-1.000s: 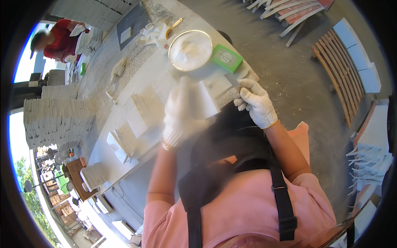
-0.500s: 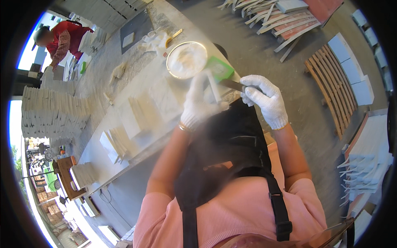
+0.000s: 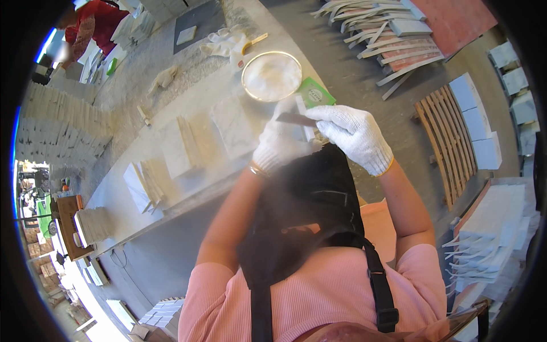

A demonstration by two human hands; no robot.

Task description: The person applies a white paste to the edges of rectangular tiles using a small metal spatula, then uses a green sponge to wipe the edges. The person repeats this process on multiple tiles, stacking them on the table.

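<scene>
My left hand [image 3: 274, 147], in a white knit glove, grips a pale stone tile [image 3: 308, 132] by its sides, its narrow edge turned up. A flat dark metal blade [image 3: 295, 119], like a putty knife, is held in my gloved right hand [image 3: 354, 135]. The blade lies across the upper part of the tile's edge; whether it touches is unclear. Just beyond my hands stands a round gold-rimmed bowl [image 3: 243, 81] with white paste or powder [image 3: 272, 73] in it. A green box [image 3: 315, 93] sits beside the bowl. Most of the held tile is hidden by my left hand.
Several marbled tiles [image 3: 235, 126] lie along the dusty worktable [image 3: 196, 111] to the left. White gloves [image 3: 223, 44] and a brush [image 3: 257, 40] rest beyond the bowl. Tile stacks [image 3: 62, 122] and a person in red [image 3: 94, 28] are far left. A wooden pallet [image 3: 447, 142] stands at right.
My right hand has moved left, bringing the blade from beside the tile to across its edge. My left hand keeps its grip. The view has shifted slightly.
</scene>
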